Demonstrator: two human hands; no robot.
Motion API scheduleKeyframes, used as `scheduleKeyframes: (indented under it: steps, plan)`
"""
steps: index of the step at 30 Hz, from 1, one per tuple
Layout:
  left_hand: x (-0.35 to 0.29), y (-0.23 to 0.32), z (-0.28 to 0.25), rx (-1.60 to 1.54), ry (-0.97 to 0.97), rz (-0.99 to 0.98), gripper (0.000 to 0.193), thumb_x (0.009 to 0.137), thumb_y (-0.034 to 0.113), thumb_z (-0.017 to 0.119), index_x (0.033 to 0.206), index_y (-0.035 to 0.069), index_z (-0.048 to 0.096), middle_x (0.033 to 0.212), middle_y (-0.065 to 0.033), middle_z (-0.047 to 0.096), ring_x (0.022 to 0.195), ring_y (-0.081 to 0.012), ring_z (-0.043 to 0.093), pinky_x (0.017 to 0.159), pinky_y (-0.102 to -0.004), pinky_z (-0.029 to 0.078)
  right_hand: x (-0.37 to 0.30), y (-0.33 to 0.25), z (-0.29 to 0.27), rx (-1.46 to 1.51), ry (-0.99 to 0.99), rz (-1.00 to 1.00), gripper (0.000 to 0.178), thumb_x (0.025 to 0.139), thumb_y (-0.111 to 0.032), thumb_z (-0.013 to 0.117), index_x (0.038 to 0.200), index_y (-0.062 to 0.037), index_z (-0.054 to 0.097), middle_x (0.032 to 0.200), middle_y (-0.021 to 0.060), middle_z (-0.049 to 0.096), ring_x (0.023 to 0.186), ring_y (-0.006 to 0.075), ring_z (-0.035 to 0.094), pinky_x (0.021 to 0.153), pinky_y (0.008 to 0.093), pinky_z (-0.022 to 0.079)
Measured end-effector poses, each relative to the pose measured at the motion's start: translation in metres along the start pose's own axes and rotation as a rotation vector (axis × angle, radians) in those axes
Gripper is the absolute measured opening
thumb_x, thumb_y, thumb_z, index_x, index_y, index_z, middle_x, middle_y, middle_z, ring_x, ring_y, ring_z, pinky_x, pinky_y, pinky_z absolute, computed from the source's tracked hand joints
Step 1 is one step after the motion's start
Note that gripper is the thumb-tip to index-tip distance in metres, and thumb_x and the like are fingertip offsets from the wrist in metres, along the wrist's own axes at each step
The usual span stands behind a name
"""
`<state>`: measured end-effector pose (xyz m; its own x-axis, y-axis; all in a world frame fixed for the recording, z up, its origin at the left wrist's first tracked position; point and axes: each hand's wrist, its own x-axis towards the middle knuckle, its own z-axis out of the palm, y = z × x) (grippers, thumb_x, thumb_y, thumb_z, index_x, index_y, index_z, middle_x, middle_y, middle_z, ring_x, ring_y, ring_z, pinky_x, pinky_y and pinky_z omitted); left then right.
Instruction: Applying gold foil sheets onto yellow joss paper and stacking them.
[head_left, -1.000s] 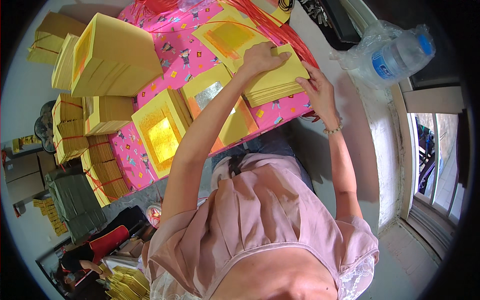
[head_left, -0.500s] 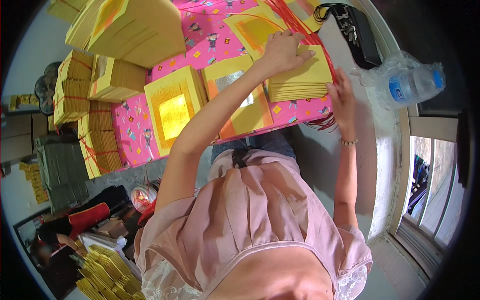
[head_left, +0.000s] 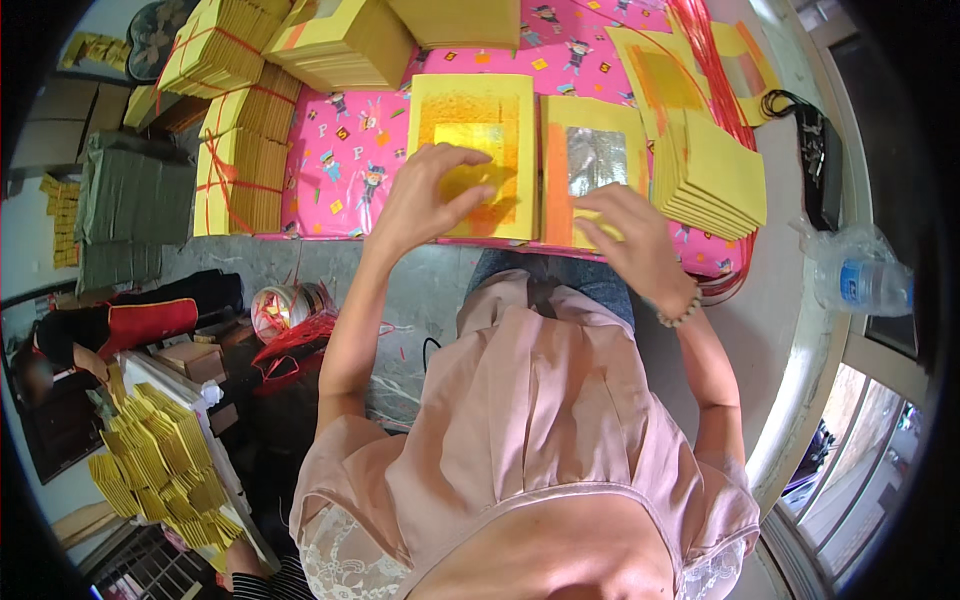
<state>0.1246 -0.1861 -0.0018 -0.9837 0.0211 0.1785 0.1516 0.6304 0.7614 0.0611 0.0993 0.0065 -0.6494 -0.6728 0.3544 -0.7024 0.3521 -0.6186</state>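
My left hand [head_left: 432, 200] is at the left side of a stack of yellow paper [head_left: 505, 125] with a shiny gold square on top. Its thumb and fingers are curved and apart, with nothing between them. Over the lower edge of a second yellow stack [head_left: 598, 150], marked with a silver square and an orange band, is my right hand [head_left: 640, 245], fingers spread and bent. Whether its fingertips touch the paper I cannot tell. To its right lies a pile of folded yellow paper [head_left: 718, 165]. All three piles rest on a pink patterned cover [head_left: 345, 215].
Bundles of yellow paper tied with red string [head_left: 240, 180] line the table's left end. Red strings [head_left: 722, 85] hang across its right end. Further right are a black pouch [head_left: 820, 170] and a plastic bottle [head_left: 868, 283]. At lower left, another person is beside piled yellow bundles [head_left: 165, 460].
Both hands have left the folded pile at the right and moved left, to the gold and silver stacks. The view has shifted, so the table's contents sit further right.
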Motion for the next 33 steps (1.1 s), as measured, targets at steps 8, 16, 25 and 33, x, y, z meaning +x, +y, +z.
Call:
scheduleKeyframes:
  steps: [8, 16, 25, 33]
  plan:
    - [-0.063, -0.029, -0.017, 0.229, -0.014, -0.024, 0.054, 0.065, 0.028, 0.088, 0.114, 0.014, 0.069, 0.126, -0.0088, 0.056, 0.12, -0.0323, 0.047, 0.102, -0.0446, 0.04, 0.025, -0.017, 0.065, -0.187, -0.248, -0.227, 0.032, 0.078, -0.022, 0.077, 0.101, -0.0034, 0.066, 0.094, 0.0099, 0.061, 0.088, 0.0295, 0.06, 0.076, 0.0389, 0.05]
    - [-0.072, -0.04, 0.005, 0.07, 0.106, -0.13, 0.085, 0.065, 0.021, 0.09, 0.14, 0.014, 0.052, 0.148, -0.0164, 0.039, 0.14, -0.036, 0.034, 0.113, -0.0451, 0.035, 0.029, -0.012, 0.062, -0.127, -0.269, -0.242, 0.03, 0.076, -0.02, 0.078, 0.099, -0.0035, 0.069, 0.094, 0.0091, 0.063, 0.089, 0.0274, 0.061, 0.075, 0.0381, 0.051]
    - [-0.075, -0.046, 0.022, -0.061, 0.132, -0.248, 0.115, 0.066, 0.016, 0.091, 0.156, 0.007, 0.021, 0.16, -0.0199, 0.023, 0.147, -0.0317, 0.028, 0.118, -0.0442, 0.029, 0.027, -0.006, 0.066, -0.139, -0.255, -0.274, 0.03, 0.077, -0.023, 0.077, 0.099, -0.0053, 0.067, 0.094, 0.0073, 0.06, 0.09, 0.0251, 0.059, 0.076, 0.0369, 0.049]
    - [-0.093, -0.062, 0.037, -0.484, 0.204, -0.302, 0.121, 0.069, 0.0, 0.087, 0.158, 0.006, 0.006, 0.157, -0.0175, 0.029, 0.141, -0.024, 0.036, 0.112, -0.0379, 0.039, 0.022, -0.005, 0.066, -0.158, -0.293, -0.263, 0.036, 0.077, -0.022, 0.076, 0.107, -0.0063, 0.064, 0.103, 0.0067, 0.059, 0.1, 0.0246, 0.057, 0.081, 0.037, 0.047]
